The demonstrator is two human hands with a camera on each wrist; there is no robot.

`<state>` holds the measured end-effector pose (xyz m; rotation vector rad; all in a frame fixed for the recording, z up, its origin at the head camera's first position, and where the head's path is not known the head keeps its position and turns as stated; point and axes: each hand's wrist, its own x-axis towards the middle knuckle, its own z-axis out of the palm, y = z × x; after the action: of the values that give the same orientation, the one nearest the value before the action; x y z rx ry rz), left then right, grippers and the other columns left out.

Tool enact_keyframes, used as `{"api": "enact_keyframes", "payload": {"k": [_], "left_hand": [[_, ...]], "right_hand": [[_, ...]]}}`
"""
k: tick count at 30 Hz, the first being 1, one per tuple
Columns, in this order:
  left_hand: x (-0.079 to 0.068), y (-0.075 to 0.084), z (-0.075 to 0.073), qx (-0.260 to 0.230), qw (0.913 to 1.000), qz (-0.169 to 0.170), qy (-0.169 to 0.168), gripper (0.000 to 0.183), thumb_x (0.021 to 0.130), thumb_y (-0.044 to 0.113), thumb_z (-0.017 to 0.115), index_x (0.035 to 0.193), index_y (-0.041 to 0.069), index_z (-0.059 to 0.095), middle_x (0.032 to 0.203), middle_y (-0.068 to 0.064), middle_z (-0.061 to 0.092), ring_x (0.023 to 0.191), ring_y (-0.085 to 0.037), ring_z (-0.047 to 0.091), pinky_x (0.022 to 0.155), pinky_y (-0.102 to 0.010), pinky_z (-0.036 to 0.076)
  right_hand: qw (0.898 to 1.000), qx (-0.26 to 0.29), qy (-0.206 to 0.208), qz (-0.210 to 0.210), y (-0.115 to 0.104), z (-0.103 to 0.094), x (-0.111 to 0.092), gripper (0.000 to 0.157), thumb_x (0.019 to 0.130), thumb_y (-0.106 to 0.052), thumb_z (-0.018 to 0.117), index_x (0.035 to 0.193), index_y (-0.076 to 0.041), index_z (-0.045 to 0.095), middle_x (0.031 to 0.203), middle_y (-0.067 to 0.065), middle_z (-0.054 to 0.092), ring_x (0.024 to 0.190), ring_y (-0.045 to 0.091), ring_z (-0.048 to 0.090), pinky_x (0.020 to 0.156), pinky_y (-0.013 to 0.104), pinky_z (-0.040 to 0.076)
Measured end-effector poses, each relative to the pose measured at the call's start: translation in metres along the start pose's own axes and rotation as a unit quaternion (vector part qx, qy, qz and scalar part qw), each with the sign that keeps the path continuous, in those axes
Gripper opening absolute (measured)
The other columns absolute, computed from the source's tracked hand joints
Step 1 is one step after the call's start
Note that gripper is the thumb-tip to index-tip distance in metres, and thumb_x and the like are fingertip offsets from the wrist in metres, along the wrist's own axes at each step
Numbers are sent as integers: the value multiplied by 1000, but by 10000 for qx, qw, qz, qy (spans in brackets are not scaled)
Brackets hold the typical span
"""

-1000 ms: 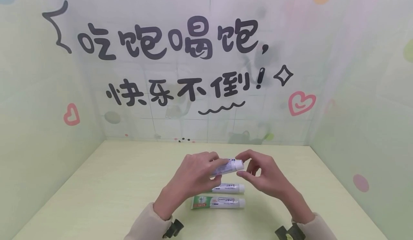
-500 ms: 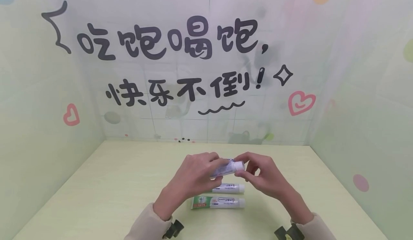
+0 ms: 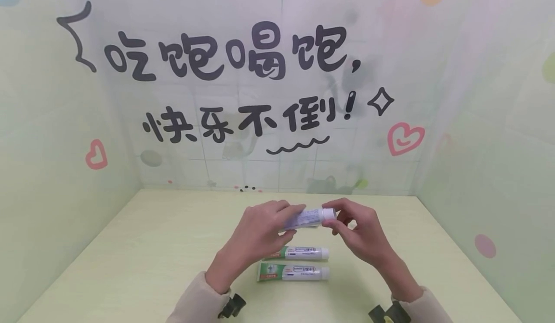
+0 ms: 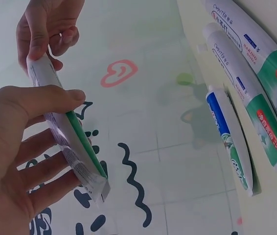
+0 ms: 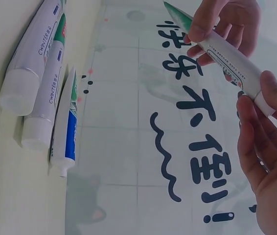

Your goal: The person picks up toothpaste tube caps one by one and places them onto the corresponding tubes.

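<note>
My left hand (image 3: 262, 231) grips a white and green toothpaste tube (image 3: 305, 218) around its body, thumb across one side and fingers under the other. The tube's white cap (image 3: 329, 214) points right, pinched between the thumb and fingers of my right hand (image 3: 362, 226). In the left wrist view, the flat crimped end of the held tube (image 4: 70, 134) sticks out below my fingers. Two large green and white toothpaste tubes (image 3: 303, 272) lie side by side on the table under my hands, caps to the right.
A smaller blue, white and green tube (image 5: 69, 127) lies beside the two large ones, its narrow nozzle bare. A small white piece (image 4: 202, 48) sits near that nozzle. Printed walls (image 3: 277, 168) enclose the pale table (image 3: 173, 265) at the back and sides.
Both hands and the held tube have shifted slightly up, and the cap has moved right. My right thumb and fingers, apart from the cap a second ago, have closed on it.
</note>
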<state>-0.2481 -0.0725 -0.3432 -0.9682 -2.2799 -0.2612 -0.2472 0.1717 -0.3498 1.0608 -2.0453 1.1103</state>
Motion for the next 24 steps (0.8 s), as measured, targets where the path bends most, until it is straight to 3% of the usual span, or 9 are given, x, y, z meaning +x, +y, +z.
{"api": "enact_keyframes", "payload": {"k": [16,24], "left_hand": [[0,-3,4,77,9999,-64,90,48,70,35,84,115,28,67,96,12,69,73,0,62,56,-19,46],[1,-4,5,-266,9992,-271,-113,49,76,32,80,122,26,63,102,10,70,78,-2,63,60,-20,49]], "right_hand": [[9978,-629,204,-98,2,-1,-1,25,77,-6,77,101,-9,69,75,-2,67,51,1,52,46,13,43],[9994,-195,191,220,4,-1,-1,26,78,2,74,103,-4,68,77,3,66,53,-3,54,47,16,46]]}}
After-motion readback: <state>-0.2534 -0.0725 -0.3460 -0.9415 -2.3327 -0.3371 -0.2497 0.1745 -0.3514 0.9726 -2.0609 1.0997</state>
